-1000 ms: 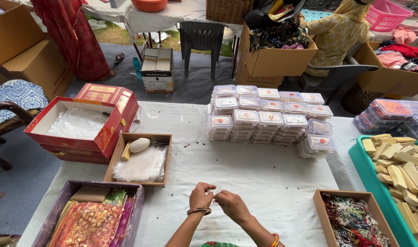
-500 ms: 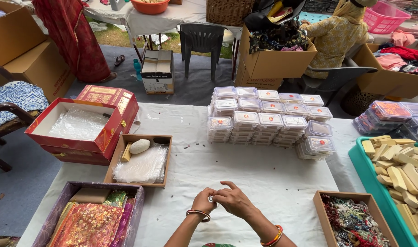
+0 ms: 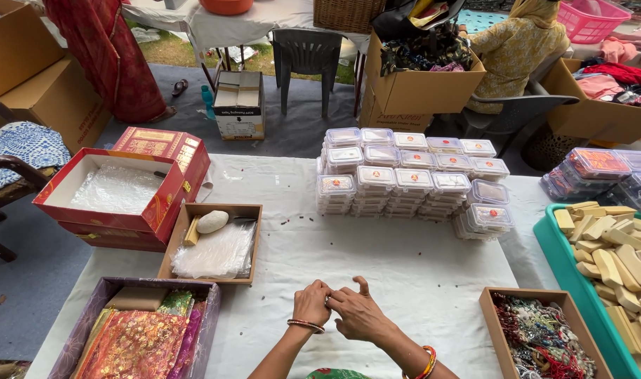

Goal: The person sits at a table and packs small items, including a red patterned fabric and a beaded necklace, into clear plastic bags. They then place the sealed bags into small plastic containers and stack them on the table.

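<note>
Both hands barely shifted, left hand (image 3: 311, 303) and right hand (image 3: 355, 314) fingers pinching tiny item (image 3: 327, 300), orientation unclear

an outdoor packing station, set up like a market stall or cottage workshop: a white-clothed table (image 3: 377, 260) holds stacks of small lidded plastic boxes (image 3: 405, 179), a teal tray of pale wooden pieces (image 3: 615, 256) and a cardboard tray of beaded trinkets (image 3: 542, 340). around it stand open cardboard cartons of fabric (image 3: 419, 77), a red gift box (image 3: 117, 193), plastic chairs (image 3: 306, 56) and a strip of grass (image 3: 173, 49) beyond the grey ground mat, with other people (image 3: 517, 49) working nearby.
</note>
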